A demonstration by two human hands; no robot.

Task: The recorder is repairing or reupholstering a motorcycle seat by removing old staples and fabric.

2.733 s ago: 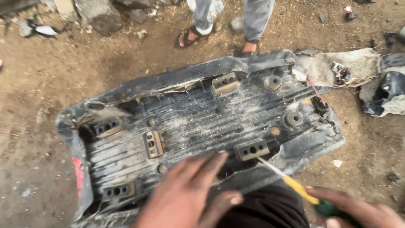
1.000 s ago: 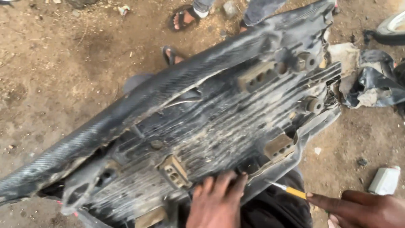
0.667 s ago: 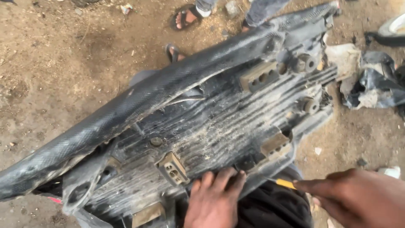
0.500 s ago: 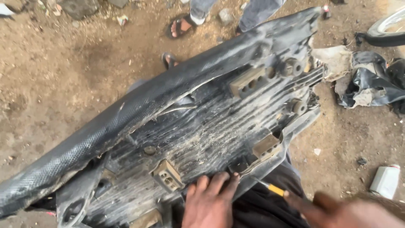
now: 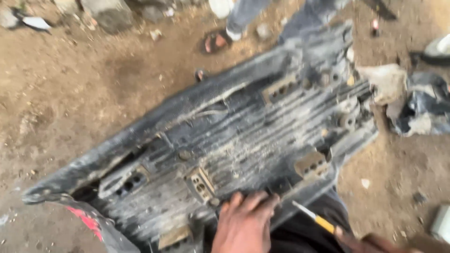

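Observation:
A large, dirty black plastic panel (image 5: 243, 145) with ribs and several rectangular brackets lies tilted over my lap, underside up. My left hand (image 5: 243, 225) presses flat on its near edge, fingers spread over the rim. My right hand (image 5: 375, 242) shows only partly at the bottom right corner, blurred, gripping a screwdriver (image 5: 315, 219) with a yellow handle. The metal tip points up-left toward the panel's lower edge, next to a tan bracket (image 5: 310, 164).
Bare dirt ground surrounds the panel. Another person's legs and sandalled feet (image 5: 220, 40) stand at the far side. Torn black and white covering (image 5: 412, 100) lies at the right. Stones (image 5: 108, 14) sit at the top left; a pale object (image 5: 441, 224) lies at the right edge.
The panel has been lifted at its far side and swung so it lies diagonally. My left hand stays on the near edge. My right hand has pulled down toward the corner with the screwdriver.

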